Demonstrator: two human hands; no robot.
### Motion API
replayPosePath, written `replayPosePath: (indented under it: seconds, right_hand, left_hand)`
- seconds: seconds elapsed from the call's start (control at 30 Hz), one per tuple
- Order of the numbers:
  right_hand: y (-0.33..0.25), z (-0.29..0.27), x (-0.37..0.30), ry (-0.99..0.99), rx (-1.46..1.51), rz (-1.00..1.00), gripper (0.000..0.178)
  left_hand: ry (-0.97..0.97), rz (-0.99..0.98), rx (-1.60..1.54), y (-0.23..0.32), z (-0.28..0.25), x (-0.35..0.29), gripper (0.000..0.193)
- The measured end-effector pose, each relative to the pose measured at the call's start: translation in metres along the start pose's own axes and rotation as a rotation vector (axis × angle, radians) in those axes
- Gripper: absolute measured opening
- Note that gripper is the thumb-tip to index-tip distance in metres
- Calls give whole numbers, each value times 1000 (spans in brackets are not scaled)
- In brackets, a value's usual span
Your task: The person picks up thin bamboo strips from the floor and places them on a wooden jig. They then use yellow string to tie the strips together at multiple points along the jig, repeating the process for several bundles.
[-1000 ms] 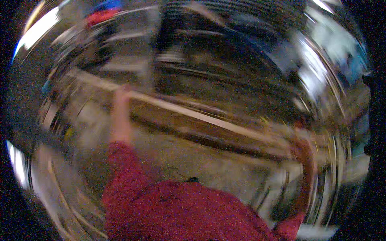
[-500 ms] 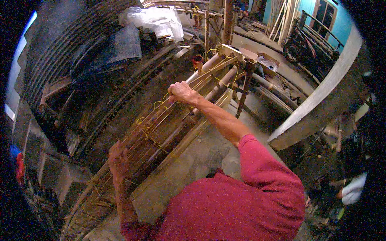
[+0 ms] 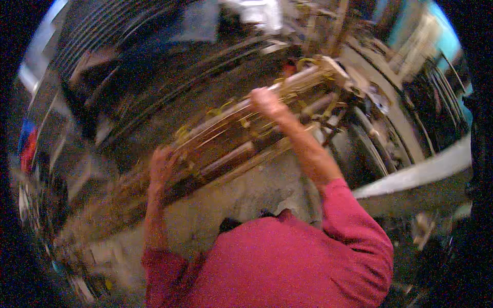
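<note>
Both arms out over a long bundle of poles and thin rods (image 3: 231,138) lying slantwise on the ground, left hand (image 3: 162,164) and right hand (image 3: 267,100) on top, finger grip lost to blur, mid-handling; next wants a firm two-handed hold

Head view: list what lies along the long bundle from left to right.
Left hand on the bundle of poles → right hand gripping higher up → pale wooden block at the bundle's far end.
</note>
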State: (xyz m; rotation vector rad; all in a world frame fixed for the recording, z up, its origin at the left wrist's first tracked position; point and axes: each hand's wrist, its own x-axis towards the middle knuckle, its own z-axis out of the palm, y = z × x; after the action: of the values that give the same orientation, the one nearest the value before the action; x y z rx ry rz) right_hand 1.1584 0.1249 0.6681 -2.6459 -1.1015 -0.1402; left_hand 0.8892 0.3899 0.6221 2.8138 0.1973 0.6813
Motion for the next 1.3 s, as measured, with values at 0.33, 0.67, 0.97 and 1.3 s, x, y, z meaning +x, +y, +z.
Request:
replayPosePath:
  seconds: [0.33, 0.67, 0.97, 1.3]
  right_hand:
    - [-186, 21, -101, -224, 53, -198, 22]
    - [-282, -51, 50, 266, 483, -846, 28]
    - [-256, 12, 178, 11, 512, -617, 27]
    - [-224, 35, 115, -198, 1505, -235, 21]
  left_hand:
    - [-13, -79, -75, 12, 7, 35, 16]
    - [174, 116, -107, 6, 18, 30, 17]
    - [585, -71, -743, 17, 43, 24, 16]
    - [264, -83, 59, 2, 40, 27, 13]
